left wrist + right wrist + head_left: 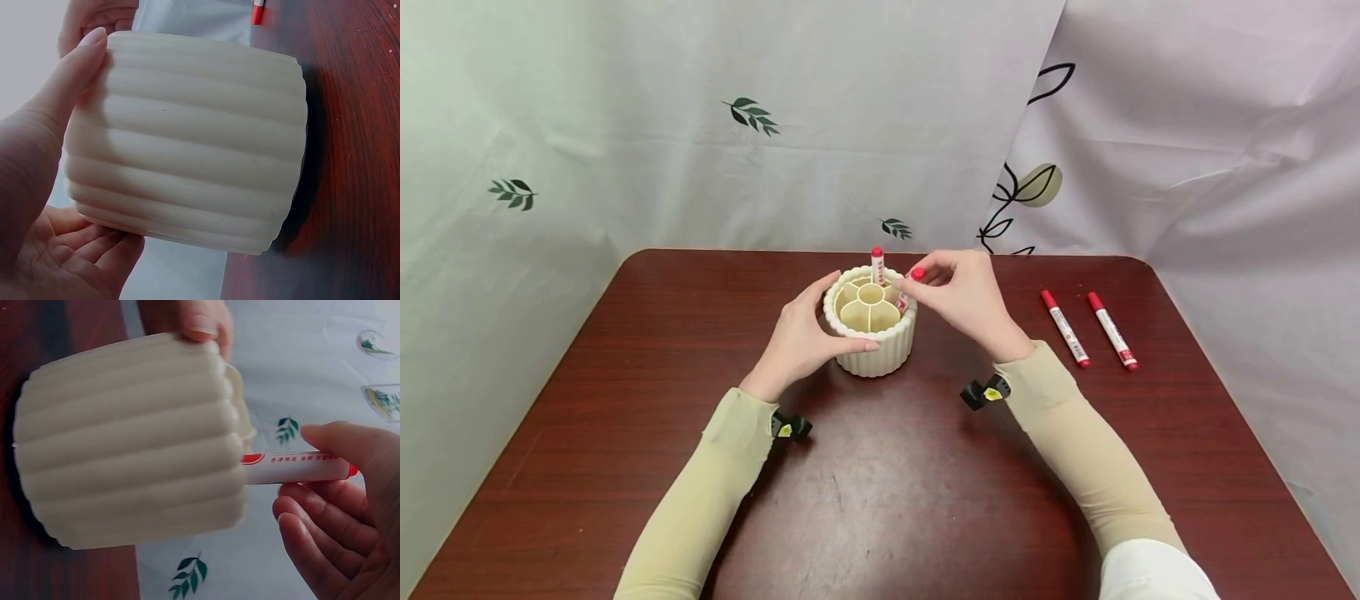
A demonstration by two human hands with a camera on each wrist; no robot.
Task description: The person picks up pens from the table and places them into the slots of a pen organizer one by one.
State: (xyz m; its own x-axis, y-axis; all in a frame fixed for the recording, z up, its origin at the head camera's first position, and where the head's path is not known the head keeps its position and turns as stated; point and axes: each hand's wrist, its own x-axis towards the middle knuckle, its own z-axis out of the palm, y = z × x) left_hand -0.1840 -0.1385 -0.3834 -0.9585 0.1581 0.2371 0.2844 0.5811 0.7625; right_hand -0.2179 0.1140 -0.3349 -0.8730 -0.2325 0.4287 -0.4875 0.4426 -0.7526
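A cream ribbed pen holder with petal-shaped compartments stands upright on the table. My left hand grips it from the left, thumb across the near side and fingers round the far side. My right hand pinches a white-and-red marker between thumb and fingers at the holder's right side. The lower part of that marker is inside the holder, hidden by its wall in the right wrist view. Another marker, red end up, stands in a compartment at the back.
Two red-and-white markers, a nearer-in one and an outer one, lie on the dark red wooden table to the right. Behind the table's back edge hangs a pale curtain with leaf prints.
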